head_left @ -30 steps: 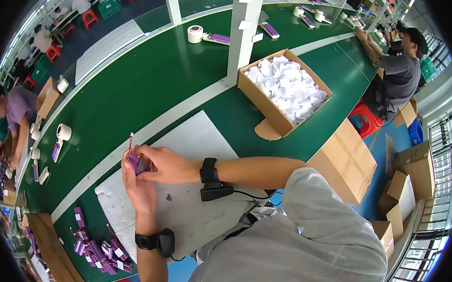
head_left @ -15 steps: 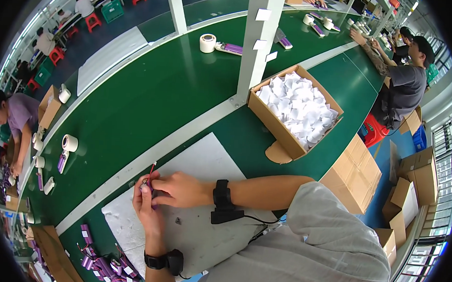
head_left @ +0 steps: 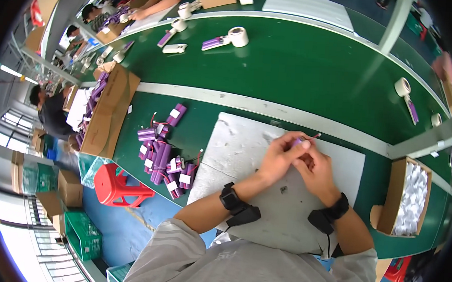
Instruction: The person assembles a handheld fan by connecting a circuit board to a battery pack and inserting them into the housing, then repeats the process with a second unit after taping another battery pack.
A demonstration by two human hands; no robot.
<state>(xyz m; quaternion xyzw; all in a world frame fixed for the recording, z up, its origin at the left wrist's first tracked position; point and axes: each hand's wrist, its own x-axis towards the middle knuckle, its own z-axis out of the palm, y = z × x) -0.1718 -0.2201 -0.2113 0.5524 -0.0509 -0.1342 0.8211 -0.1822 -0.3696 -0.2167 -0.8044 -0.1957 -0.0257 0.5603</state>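
Note:
Close together over a white foam sheet (head_left: 236,141), my left hand (head_left: 276,159) and my right hand (head_left: 316,174) have their fingers closed around a small purple battery pack (head_left: 297,142). Most of the pack is hidden by the fingers. A short red wire with a pale connector (head_left: 316,136) sticks out above my right fingers. To the left of the sheet lies a loose pile of purple battery packs (head_left: 159,160), several with white labels and red wires. Dark specks mark the foam below my hands.
A cardboard box (head_left: 110,117) of purple packs stands at the left; another box (head_left: 386,210) with white paper pieces stands at the right. Across a metal strip (head_left: 228,99), purple devices with white round heads (head_left: 238,37) lie on the green belt. A red stool (head_left: 116,186) is left below.
My view has swung left, bringing the battery pile and left box fully into sight. Both hands still hold the pack, with my right hand's fingers now curled closer around it.

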